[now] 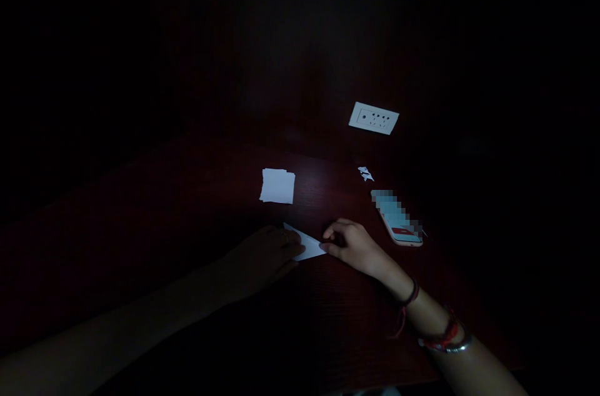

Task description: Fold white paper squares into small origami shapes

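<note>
The scene is very dark. A folded white paper [307, 243] lies on the dark reddish wooden table [328, 308]. My left hand [262, 258] rests flat on the paper's left part, fingers stretched out, mostly in shadow. My right hand [351, 246] has its fingers curled and pinches the paper's right tip against the table. Red threads and a bangle circle my right wrist.
A small stack of white paper squares [277, 186] lies beyond my hands. A phone [397, 219] with a lit screen sits to the right, a small paper scrap [365, 173] behind it. A white wall socket [373, 118] shows farther back.
</note>
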The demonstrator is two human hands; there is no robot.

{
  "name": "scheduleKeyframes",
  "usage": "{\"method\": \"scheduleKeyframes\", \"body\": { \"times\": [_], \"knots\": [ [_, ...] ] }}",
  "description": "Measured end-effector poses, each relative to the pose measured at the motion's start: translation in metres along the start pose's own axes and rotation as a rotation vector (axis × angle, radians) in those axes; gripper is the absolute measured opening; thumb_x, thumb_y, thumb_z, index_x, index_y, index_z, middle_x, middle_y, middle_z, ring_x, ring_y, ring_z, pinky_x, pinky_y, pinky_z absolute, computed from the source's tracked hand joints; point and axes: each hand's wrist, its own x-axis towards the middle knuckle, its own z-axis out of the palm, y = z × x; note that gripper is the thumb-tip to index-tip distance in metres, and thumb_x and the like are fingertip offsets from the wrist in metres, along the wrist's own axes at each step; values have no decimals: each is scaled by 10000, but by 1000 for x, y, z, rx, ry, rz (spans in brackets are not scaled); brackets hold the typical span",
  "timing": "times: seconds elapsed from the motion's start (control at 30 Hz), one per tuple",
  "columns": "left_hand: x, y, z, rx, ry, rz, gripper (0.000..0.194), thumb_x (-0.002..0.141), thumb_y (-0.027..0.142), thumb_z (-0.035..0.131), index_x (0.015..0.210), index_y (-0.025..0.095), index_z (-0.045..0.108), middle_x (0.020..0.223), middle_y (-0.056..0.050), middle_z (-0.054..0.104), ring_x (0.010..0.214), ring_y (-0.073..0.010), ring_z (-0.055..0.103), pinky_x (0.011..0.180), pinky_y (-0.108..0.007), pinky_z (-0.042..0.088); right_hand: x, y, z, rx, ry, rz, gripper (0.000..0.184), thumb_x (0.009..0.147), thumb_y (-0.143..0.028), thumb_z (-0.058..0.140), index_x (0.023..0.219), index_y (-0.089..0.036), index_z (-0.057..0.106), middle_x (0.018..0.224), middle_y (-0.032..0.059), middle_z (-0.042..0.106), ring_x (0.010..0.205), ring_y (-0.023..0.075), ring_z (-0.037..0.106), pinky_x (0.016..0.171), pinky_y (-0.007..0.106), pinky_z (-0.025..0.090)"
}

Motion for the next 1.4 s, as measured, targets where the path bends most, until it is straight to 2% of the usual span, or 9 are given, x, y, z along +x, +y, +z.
{"method": "scheduleKeyframes", "body": {
  "times": [0.13,0.3,0.53,0.73,1.03,1.3,1.4],
  "knots": [
    [-1,0,4,-22,17,6,244,817,178,434,1036,219,534,1059,-34,542,936,-184,503,792,-345,400,6,-1,6,-5,23,-47,106,709,-239,571,756,-144,573,719,14,529,643,96,487,585,206,373],
    [0,2,5,-48,43,14,243,830,204,413,1034,228,542,1093,-35,527,944,-175,505,799,-338,405,13,-1,11,-24,20,-44,49,710,-174,535,688,-143,565,682,4,541,620,89,485,570,192,360],
    [2,7,0,-87,2,13,249,816,187,433,1045,216,527,1099,-29,518,980,-172,477,845,-338,379,21,5,12,48,-75,94,72,666,-198,527,674,-152,582,656,-6,568,602,88,501,543,179,361],
    [4,10,1,-41,-37,26,303,828,181,407,1120,222,474,1111,-33,502,959,-190,470,837,-361,370,25,6,14,2,-49,117,85,645,-214,525,594,-166,573,646,0,577,633,107,515,571,197,362],
    [4,9,4,6,-24,37,301,830,174,396,1113,230,481,1114,-39,495,937,-199,479,807,-362,371,26,5,19,-51,-56,182,108,642,-212,490,562,-168,548,601,2,575,573,96,502,529,193,337],
    [2,10,3,16,-70,13,309,838,179,376,1130,235,461,1132,-36,482,937,-195,476,810,-361,355,23,9,14,-71,-38,214,87,623,-208,510,562,-157,547,618,5,581,614,99,512,568,182,348],
    [2,10,4,16,-75,0,312,844,179,363,1139,225,451,1141,-45,476,972,-201,460,830,-369,337,20,9,10,-52,-37,204,143,659,-256,506,571,-154,556,630,6,582,619,98,512,570,181,350]
  ]
}}
